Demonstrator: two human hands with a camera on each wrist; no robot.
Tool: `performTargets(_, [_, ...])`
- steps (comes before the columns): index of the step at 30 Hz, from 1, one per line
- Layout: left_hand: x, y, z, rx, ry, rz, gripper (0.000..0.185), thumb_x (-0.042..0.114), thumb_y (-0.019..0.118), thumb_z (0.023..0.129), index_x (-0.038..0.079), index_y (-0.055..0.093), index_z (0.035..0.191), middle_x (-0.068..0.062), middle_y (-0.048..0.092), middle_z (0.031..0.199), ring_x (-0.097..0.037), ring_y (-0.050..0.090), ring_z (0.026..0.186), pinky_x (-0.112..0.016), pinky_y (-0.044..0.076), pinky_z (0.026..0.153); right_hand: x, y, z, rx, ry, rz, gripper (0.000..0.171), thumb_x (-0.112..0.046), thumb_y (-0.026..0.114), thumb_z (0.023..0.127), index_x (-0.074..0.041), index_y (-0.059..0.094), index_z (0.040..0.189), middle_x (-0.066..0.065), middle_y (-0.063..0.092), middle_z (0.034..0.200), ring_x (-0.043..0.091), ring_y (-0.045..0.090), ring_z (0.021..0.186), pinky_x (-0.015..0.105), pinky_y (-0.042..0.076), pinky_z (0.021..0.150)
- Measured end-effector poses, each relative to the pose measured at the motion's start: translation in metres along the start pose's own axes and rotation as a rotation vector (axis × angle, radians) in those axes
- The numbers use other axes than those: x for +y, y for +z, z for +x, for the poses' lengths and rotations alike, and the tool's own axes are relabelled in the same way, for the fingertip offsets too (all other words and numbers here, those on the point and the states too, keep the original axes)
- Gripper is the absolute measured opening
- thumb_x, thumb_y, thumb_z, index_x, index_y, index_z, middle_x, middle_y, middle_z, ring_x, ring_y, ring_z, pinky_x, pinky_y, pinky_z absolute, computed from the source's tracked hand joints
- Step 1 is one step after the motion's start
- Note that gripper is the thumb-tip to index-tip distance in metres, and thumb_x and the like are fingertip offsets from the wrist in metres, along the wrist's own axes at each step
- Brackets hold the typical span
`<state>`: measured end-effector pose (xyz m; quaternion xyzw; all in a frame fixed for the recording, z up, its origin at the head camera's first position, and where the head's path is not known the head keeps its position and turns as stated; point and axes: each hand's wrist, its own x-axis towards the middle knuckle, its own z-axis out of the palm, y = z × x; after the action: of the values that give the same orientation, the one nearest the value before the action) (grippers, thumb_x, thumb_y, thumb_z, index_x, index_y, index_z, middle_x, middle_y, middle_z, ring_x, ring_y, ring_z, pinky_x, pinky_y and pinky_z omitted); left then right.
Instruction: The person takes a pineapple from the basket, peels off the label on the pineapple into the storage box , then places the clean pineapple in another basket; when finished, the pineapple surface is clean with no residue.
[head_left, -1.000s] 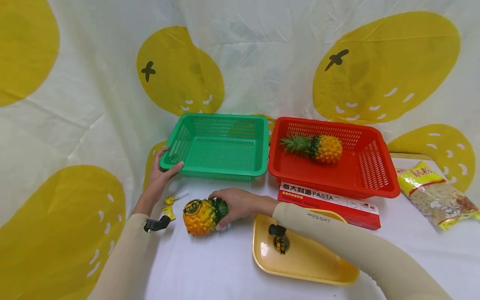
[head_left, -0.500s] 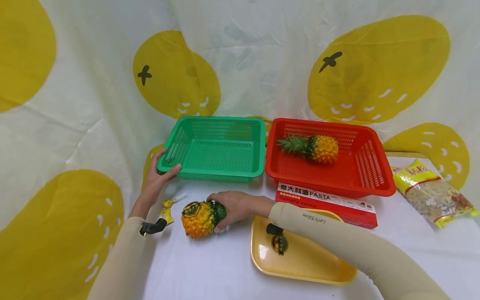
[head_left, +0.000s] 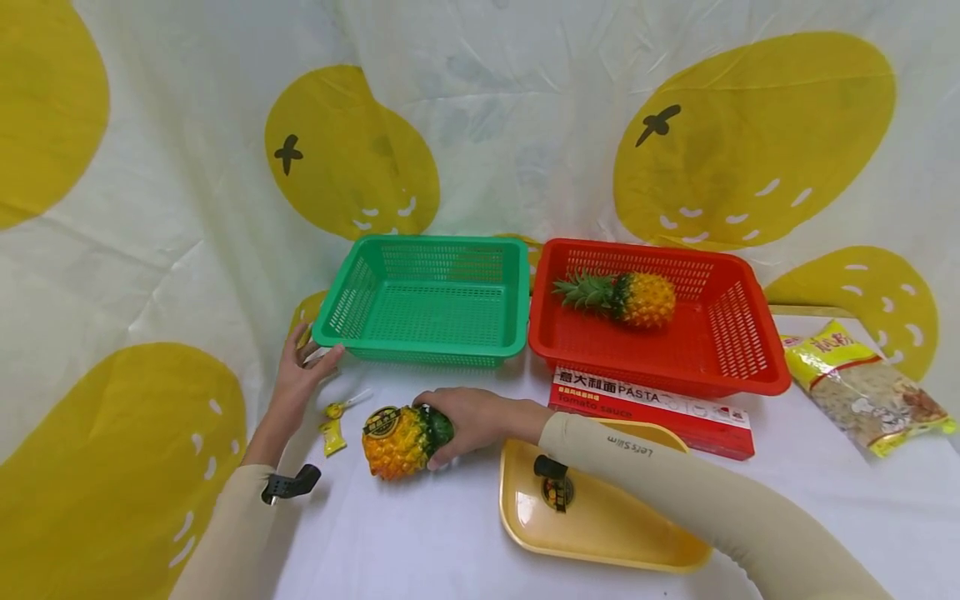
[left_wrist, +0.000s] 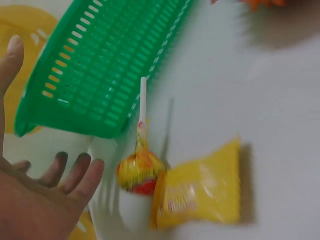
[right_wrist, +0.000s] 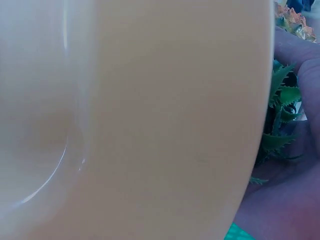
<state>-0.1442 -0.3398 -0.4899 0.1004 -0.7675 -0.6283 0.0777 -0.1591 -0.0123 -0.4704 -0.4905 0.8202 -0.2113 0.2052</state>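
Observation:
My right hand (head_left: 472, 422) grips a pineapple (head_left: 395, 442) around its green leafy crown, and the fruit lies on its side on the white table with a black label facing up. Between palm and fingers in the right wrist view, the spiky leaves (right_wrist: 282, 100) show. My left hand (head_left: 295, 385) is by the near left corner of the green basket (head_left: 420, 344). In the left wrist view its fingers are spread apart from the basket, holding nothing. A lollipop (left_wrist: 140, 172) and a yellow candy packet (left_wrist: 200, 192) lie beside that hand.
A red basket (head_left: 660, 371) with another pineapple (head_left: 647, 300) stands right of the green one. In front of it lie a red pasta box (head_left: 675, 425) and a yellow tray (head_left: 600, 533), partly under my right forearm. A food bag (head_left: 870, 387) lies far right.
My left hand has let go of the green basket's corner and drawn back toward me and left. The right hand keeps its hold on the pineapple, which has hardly moved.

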Motion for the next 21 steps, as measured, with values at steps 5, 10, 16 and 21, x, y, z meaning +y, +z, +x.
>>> performTargets(5, [0.004,-0.013,-0.022,0.019,-0.056,0.068,0.091,0.041,0.068,0.105,0.012,0.012,0.170,-0.018,0.040,0.163,-0.018,0.058,0.122,-0.031,0.051,0.102,0.000,0.002,0.000,0.004,0.011,0.004,0.088,-0.049,0.089,0.084,-0.015,0.048,0.154,0.001,0.062,0.139,0.014,0.057,0.124,0.035,0.045,0.107])
performTargets(10, [0.010,-0.012,-0.040,0.037,-0.068,0.010,0.085,0.044,0.064,0.106,0.006,0.018,0.167,-0.021,0.047,0.156,-0.020,0.062,0.124,-0.028,0.052,0.100,0.000,0.002,-0.001,0.001,0.022,0.015,0.088,-0.049,0.089,0.084,-0.016,0.048,0.154,0.000,0.061,0.139,0.013,0.056,0.123,0.035,0.045,0.107])
performTargets(16, [0.010,-0.006,-0.056,0.004,0.030,-0.069,0.054,0.034,0.059,0.111,0.004,0.038,0.151,-0.006,0.068,0.131,-0.023,0.068,0.117,-0.032,0.056,0.094,0.001,0.003,0.000,0.006,0.011,0.014,0.087,-0.049,0.089,0.084,-0.015,0.048,0.154,0.000,0.062,0.139,0.013,0.056,0.123,0.036,0.045,0.107])
performTargets(21, [0.007,0.006,-0.065,-0.143,0.201,-0.016,0.034,0.014,0.056,0.112,-0.001,0.050,0.142,-0.017,0.066,0.129,-0.027,0.068,0.114,-0.031,0.057,0.093,0.002,0.004,0.000,0.007,0.016,0.017,0.088,-0.049,0.089,0.084,-0.016,0.048,0.155,0.000,0.061,0.140,0.013,0.056,0.124,0.036,0.045,0.107])
